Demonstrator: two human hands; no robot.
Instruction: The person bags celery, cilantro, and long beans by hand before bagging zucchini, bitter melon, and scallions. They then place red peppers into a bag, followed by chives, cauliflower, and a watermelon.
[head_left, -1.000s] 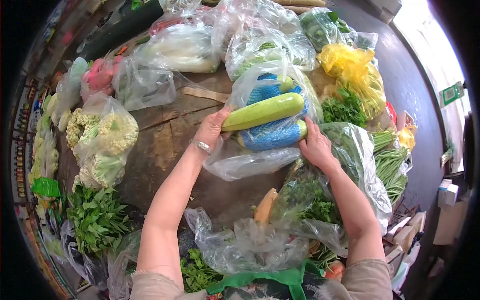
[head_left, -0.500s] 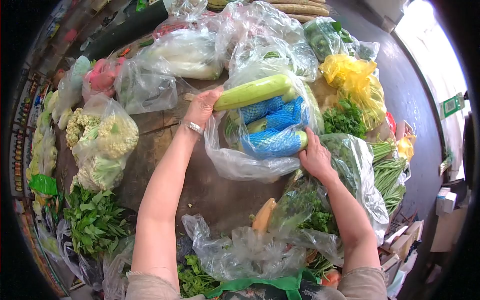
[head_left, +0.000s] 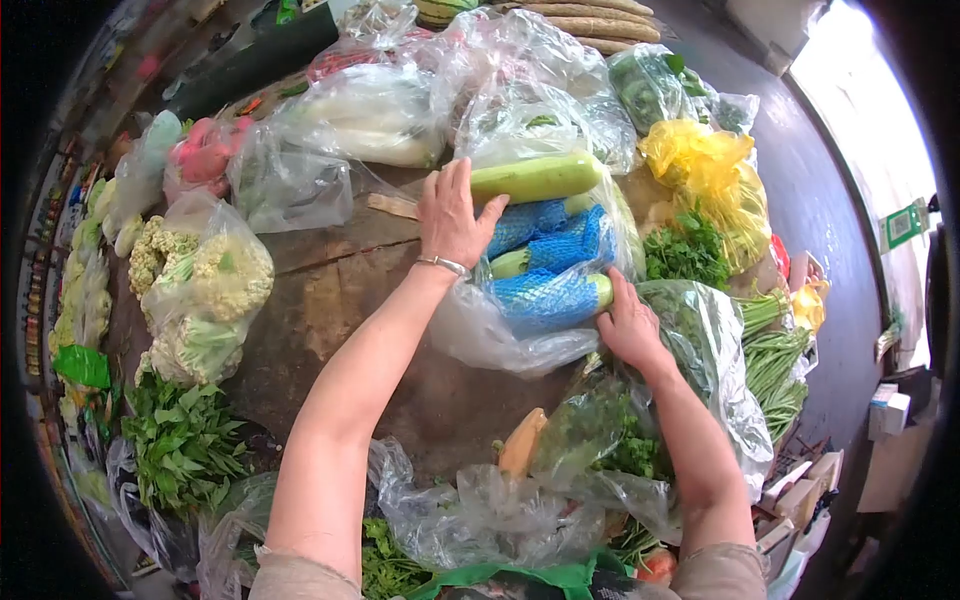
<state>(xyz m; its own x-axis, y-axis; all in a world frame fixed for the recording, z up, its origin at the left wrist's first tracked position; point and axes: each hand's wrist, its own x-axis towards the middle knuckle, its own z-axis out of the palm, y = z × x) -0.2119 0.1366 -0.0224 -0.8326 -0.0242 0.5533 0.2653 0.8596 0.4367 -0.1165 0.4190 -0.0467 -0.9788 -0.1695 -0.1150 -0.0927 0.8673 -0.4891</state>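
Observation:
A long pale-green zucchini (head_left: 540, 176) lies along the far side of an open clear plastic bag (head_left: 500, 335). Against its left end rests my left hand (head_left: 455, 215), fingers stretched and thumb apart. Nearer to me in the same bag lie several zucchini in blue foam netting (head_left: 545, 298). My right hand (head_left: 632, 325) has its fingers and thumb around the right end of the nearest netted one. Part of the bag's rim is under my hands and hard to follow.
Bagged cauliflower (head_left: 215, 270) and leafy greens (head_left: 185, 440) lie left. A yellow bag (head_left: 705, 170), parsley-like greens (head_left: 690, 245) and green beans (head_left: 775, 370) are on the right. White radishes in plastic (head_left: 375, 115) lie behind; a crumpled clear bag (head_left: 480, 515) lies close to me.
The unwrapped zucchini has shifted right, lying further over the netted ones. My left hand followed it rightward and loosened from a wrapped grip to spread fingers. My right hand stayed nearly still.

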